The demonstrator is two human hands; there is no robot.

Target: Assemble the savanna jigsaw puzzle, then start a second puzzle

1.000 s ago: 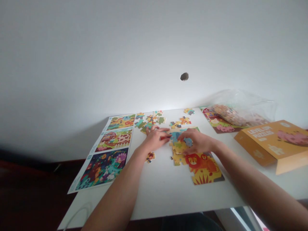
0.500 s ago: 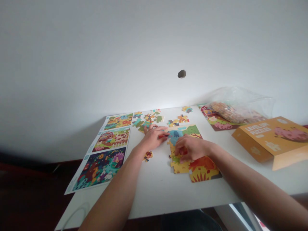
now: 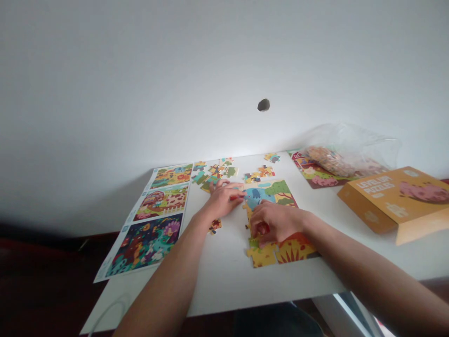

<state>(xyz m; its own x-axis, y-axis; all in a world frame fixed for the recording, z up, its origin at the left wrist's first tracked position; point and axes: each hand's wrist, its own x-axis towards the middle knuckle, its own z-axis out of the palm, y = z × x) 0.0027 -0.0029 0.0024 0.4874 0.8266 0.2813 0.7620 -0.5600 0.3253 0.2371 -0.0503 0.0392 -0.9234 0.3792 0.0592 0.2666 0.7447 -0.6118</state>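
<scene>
A partly joined jigsaw puzzle (image 3: 257,199) with a blue elephant and yellow ground lies on the white table. My right hand (image 3: 277,222) is over its middle, fingers bent and pinched at a yellow-green puzzle piece (image 3: 261,256) in the lower left corner. That piece sits beside the bottom piece with the spiky plant. My left hand (image 3: 222,201) rests at the puzzle's left edge, thumb and fingers closed on a small reddish puzzle piece (image 3: 237,198), mostly hidden. Below my left wrist lies a loose puzzle piece (image 3: 215,226).
Several loose pieces (image 3: 213,173) are scattered behind my left hand, others (image 3: 265,171) behind the puzzle. A picture sheet (image 3: 163,203) lies left. Right are an orange puzzle box (image 3: 396,196), a plastic bag of pieces (image 3: 329,159) and a farm picture (image 3: 321,181). The wall (image 3: 210,93) stands behind.
My right hand has drawn the lower left yellow piece towards me, so its bottom edge now lines up with its neighbour's. My left hand has stayed almost in place.
</scene>
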